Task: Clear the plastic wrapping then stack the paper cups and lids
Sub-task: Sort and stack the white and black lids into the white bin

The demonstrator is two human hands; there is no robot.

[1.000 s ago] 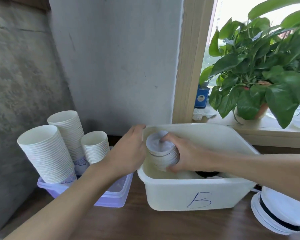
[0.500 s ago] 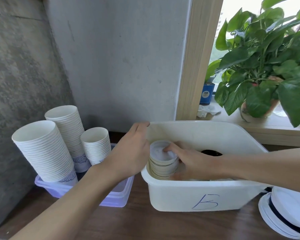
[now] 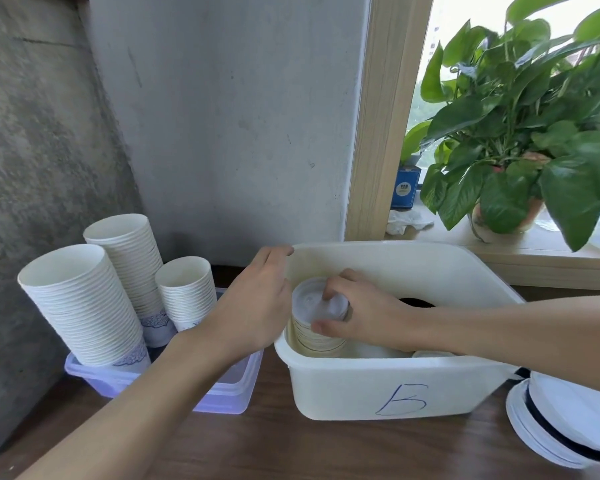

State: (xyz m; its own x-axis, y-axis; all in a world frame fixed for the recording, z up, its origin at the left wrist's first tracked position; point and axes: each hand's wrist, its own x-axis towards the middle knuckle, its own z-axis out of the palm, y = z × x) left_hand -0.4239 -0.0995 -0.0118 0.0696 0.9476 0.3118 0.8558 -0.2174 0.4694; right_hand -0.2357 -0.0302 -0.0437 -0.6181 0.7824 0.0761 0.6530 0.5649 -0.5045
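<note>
1. The scene is lit by daylight from the window [image 3: 465, 8] at the upper right; the glass is blown out to near white.
2. The concrete wall [image 3: 32, 133] at the left is left dimmer, and soft shadow is cast behind the cup stacks [image 3: 84, 299].
3. Straight lines are bowed toward the frame edges by the wide-angle lens.
4. Slight blur is seen on the plant leaves [image 3: 534, 133].

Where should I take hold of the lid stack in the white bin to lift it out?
Grip the lid stack round its ribbed side, coming from above and the right, as the right hand does. It stands upright close to the white bin's left wall, where the left hand rests, so that side likely gives no room.
</note>
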